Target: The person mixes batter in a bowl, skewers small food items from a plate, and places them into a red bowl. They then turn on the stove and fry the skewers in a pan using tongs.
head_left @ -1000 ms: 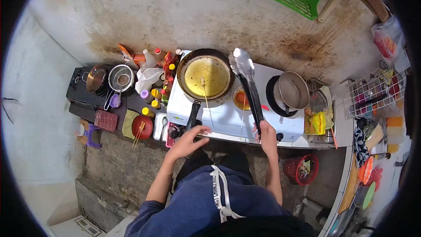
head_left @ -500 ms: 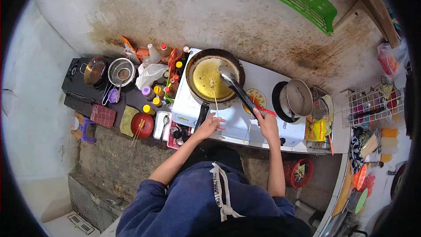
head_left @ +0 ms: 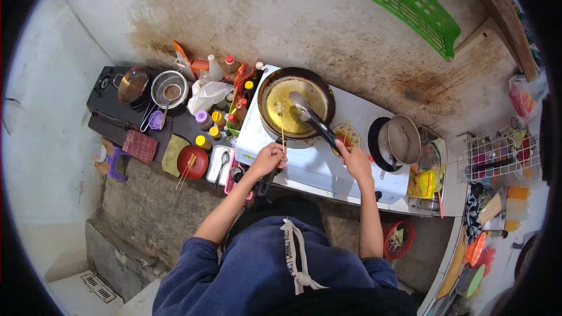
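A frying pan point(head_left: 326, 89) with yellow oil sits on the white stove point(head_left: 304, 167). My left hand point(head_left: 269, 159) is closed on the lower end of a thin wooden skewer point(head_left: 283, 130), just in front of the pan. The skewer's far end, bearing a small piece of food point(head_left: 279, 109), reaches into the oil. Gripped in my right hand point(head_left: 355, 165) are black-handled tongs point(head_left: 321, 124), their metal head over the oil to the right of the food. Beside the pan, partly behind the tongs, lies a patterned plate point(head_left: 349, 134) with reddish-orange contents.
On the left counter a red plate point(head_left: 200, 167) holds food skewers, near a white tray point(head_left: 216, 158) with a spoon. Bottles and yellow-lidded jars point(head_left: 202, 142) crowd the pan's left side. A pot point(head_left: 404, 139) stands on the right burner; a red basket point(head_left: 411, 243) is below.
My left hand has gone from spread fingers to closed on the skewer. The tongs' head has moved farther over the oil, and the whole view has shifted slightly.
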Demonstrator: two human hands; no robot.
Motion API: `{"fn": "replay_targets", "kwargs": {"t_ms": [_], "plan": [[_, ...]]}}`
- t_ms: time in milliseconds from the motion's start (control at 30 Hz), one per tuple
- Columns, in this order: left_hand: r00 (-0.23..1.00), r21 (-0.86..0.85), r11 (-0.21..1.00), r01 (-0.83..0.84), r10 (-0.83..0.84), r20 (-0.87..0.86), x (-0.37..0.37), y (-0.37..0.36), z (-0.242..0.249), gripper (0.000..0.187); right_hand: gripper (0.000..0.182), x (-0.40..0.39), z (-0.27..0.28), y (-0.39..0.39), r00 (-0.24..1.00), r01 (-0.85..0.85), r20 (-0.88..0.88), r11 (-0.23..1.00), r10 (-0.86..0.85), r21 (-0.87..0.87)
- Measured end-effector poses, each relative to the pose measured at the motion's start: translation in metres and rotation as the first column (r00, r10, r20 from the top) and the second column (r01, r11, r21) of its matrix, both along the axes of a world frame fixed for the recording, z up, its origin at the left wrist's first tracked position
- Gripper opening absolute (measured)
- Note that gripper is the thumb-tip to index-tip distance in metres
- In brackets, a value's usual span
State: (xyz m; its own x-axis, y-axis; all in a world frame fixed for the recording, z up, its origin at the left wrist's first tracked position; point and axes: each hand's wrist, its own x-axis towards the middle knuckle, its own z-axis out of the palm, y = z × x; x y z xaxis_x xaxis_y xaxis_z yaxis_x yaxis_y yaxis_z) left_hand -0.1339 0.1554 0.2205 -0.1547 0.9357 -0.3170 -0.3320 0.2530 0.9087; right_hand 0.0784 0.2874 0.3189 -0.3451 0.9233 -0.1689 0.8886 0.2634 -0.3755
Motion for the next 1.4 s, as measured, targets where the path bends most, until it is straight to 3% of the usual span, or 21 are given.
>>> {"fn": "replay_targets", "kwargs": {"t_ms": [67,167,267,333,467,533,567,633,767,833,933,1033,1167,1233,1267,1333,1400], "plan": [[0.997,-0.013,0.999,-0.038,0.037,-0.070,-0.008,-0.002,-0.002,0.022,0.071,-0.003,0.004,-0.003,0.999,0.005,-0.042,0.999,-0.007,-0.052],[0.998,-0.017,0.998,-0.061,0.061,-0.034,-0.014,-0.003,-0.004,0.022,0.069,-0.008,0.012,-0.002,0.987,0.088,-0.121,0.983,-0.108,-0.160],[0.995,-0.020,0.998,-0.055,0.053,-0.082,-0.016,-0.005,0.000,0.021,0.068,-0.010,0.012,0.002,0.998,0.064,0.007,0.995,-0.064,-0.077],[0.992,-0.020,0.998,-0.062,0.059,-0.114,-0.014,-0.006,0.002,0.021,0.068,-0.013,0.015,0.001,0.996,0.033,-0.078,0.970,-0.053,-0.242],[0.967,-0.031,0.997,-0.067,0.057,-0.250,-0.015,-0.013,0.000,0.020,0.069,-0.013,0.005,0.006,0.989,0.066,-0.117,0.980,-0.089,-0.189],[0.959,-0.025,0.997,-0.074,0.064,-0.275,-0.014,-0.015,0.001,0.021,0.070,-0.014,0.002,0.006,0.998,0.055,-0.032,0.998,-0.056,-0.043],[0.961,-0.029,0.996,-0.084,0.074,-0.268,-0.013,-0.016,0.003,0.021,0.070,-0.014,0.005,0.005,0.998,0.060,-0.034,0.997,-0.062,-0.043],[0.962,-0.034,0.995,-0.092,0.080,-0.260,-0.013,-0.018,0.006,0.022,0.070,-0.012,0.017,0.002,0.997,-0.002,-0.071,0.967,-0.016,-0.256],[0.958,-0.055,0.993,-0.100,0.081,-0.274,-0.012,-0.022,0.007,0.020,0.070,-0.012,0.020,0.001,0.986,0.077,-0.134,0.979,-0.103,-0.189],[0.958,-0.050,0.994,-0.098,0.081,-0.275,-0.013,-0.023,0.006,0.020,0.069,-0.012,0.018,0.003,0.999,0.045,0.028,0.996,-0.043,-0.074],[0.955,-0.023,0.993,-0.117,0.106,-0.277,-0.012,-0.022,0.004,0.021,0.069,-0.010,0.019,0.001,0.997,0.010,-0.067,0.982,-0.023,-0.190],[0.950,-0.050,0.993,-0.102,0.083,-0.300,-0.012,-0.024,0.005,0.020,0.069,-0.012,0.023,0.001,0.991,0.077,-0.096,0.981,-0.095,-0.177],[0.959,0.002,0.994,-0.111,0.107,-0.262,-0.011,-0.024,0.003,0.019,0.068,-0.013,0.020,0.002,0.998,0.060,-0.004,0.991,-0.061,-0.118],[0.956,0.008,0.993,-0.119,0.117,-0.269,-0.011,-0.024,0.001,0.019,0.067,-0.015,0.027,-0.001,0.997,0.035,-0.057,0.963,-0.052,-0.267],[0.952,0.001,0.994,-0.109,0.105,-0.288,-0.012,-0.024,0.000,0.019,0.067,-0.016,0.025,-0.002,0.997,0.032,-0.056,0.963,-0.049,-0.268],[0.947,-0.006,0.995,-0.100,0.093,-0.307,-0.013,-0.025,-0.004,0.019,0.067,-0.018,0.018,-0.002,0.989,0.079,-0.117,0.993,-0.089,-0.092],[0.959,0.001,0.997,-0.073,0.071,-0.275,-0.015,-0.024,-0.008,0.021,0.066,-0.018,0.017,0.000,0.995,0.033,-0.087,0.991,-0.044,-0.127]]}}
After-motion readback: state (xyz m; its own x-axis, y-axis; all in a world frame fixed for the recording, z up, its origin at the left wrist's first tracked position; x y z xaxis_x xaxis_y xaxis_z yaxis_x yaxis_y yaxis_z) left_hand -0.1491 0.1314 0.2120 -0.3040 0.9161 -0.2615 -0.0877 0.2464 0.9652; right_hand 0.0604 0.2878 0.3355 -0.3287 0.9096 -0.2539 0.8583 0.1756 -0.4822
